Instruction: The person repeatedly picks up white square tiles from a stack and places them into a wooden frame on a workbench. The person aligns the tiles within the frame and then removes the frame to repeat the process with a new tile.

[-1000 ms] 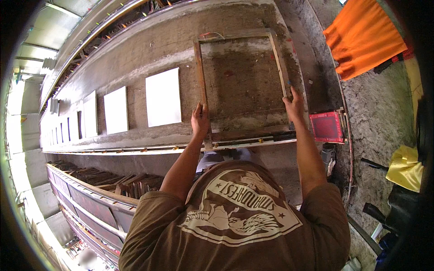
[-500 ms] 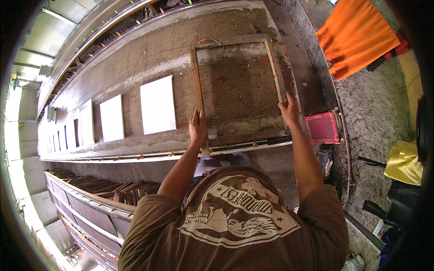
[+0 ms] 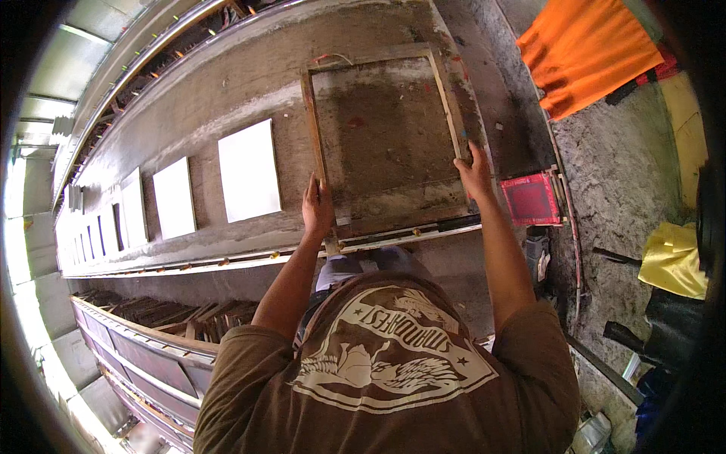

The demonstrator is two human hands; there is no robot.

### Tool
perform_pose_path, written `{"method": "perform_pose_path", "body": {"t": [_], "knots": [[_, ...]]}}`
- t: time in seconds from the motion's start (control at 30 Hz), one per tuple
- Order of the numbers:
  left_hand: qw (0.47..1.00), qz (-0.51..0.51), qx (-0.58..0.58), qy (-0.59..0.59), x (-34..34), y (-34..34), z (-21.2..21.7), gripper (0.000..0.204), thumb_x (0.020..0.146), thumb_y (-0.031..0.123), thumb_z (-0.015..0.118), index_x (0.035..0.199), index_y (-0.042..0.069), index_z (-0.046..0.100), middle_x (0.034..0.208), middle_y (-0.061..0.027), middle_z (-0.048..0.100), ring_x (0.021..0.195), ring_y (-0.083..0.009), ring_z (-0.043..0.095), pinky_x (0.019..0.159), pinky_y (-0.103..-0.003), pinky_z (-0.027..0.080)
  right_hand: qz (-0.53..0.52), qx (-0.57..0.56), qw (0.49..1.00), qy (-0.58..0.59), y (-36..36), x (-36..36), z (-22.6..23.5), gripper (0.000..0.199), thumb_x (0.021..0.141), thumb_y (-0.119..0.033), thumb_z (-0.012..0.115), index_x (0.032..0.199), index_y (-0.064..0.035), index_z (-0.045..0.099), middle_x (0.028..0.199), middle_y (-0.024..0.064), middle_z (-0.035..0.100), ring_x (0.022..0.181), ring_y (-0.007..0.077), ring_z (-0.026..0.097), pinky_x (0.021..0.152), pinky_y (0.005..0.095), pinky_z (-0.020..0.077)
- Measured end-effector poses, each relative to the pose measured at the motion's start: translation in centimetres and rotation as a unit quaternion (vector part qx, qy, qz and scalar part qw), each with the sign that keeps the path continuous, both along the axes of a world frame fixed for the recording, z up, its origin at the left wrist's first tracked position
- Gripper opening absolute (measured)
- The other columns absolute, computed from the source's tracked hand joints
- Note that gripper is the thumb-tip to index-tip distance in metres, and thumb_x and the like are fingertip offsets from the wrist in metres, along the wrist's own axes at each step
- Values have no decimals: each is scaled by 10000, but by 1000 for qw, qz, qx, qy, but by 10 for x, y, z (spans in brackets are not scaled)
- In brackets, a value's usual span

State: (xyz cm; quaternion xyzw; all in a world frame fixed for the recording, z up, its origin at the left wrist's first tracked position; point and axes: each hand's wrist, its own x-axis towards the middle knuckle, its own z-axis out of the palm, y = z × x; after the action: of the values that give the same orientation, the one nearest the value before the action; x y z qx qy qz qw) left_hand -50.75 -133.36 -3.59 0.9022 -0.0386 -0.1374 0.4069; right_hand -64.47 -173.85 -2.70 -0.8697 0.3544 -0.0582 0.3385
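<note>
Here, at upper centre of the picture, grips a rectangular pale-brown wooden frame (image 3: 311, 106) over a long brown-stained table (image 3: 204, 102). Has left hand (image 3: 318, 208) narrow around the left bar (image 3: 318, 153), pinches the right bar (image 3: 448, 102) between thumb and fingers of right hand (image 3: 476, 178). Shows, left of centre, a row of flat white sheets (image 3: 249, 172); at right, a red-bordered rectangular panel (image 3: 529, 199); at upper right, an orange cloth (image 3: 586, 57).

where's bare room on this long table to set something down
Bare tabletop lies between the wooden frame and the nearest white sheet, and beyond the sheets toward the tabletop's far edge. It's crowded far left, with closely spaced sheets, and where left hand and right hand grip the frame.
</note>
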Motion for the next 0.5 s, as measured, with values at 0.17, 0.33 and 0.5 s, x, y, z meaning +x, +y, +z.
{"method": "perform_pose_path", "body": {"t": [0.17,0.33,0.5], "knots": [[999,11,18,-44,-9,-8,10,556,1036,339,527,1519,77,445,1267,-260,579,1132,-418,599,948,-491,490,11,-16,999,-45,-6,-5,-13,700,911,-261,744,1508,-74,430,1510,215,439,1397,393,426,1138,489,377],[995,1,68,-78,-10,-6,6,527,1013,314,567,1489,100,487,1162,-246,584,1045,-430,607,885,-503,496,10,-17,997,-71,2,-1,5,701,899,-258,758,1493,-50,448,1494,219,472,1376,382,461,1124,466,398],[997,17,9,-74,-11,-1,-1,407,1017,292,574,1359,73,569,1216,-271,575,1080,-469,586,909,-517,488,12,-98,993,-71,12,0,32,690,900,-312,761,1456,-25,470,1411,243,524,1309,403,508,1073,483,428]]}}
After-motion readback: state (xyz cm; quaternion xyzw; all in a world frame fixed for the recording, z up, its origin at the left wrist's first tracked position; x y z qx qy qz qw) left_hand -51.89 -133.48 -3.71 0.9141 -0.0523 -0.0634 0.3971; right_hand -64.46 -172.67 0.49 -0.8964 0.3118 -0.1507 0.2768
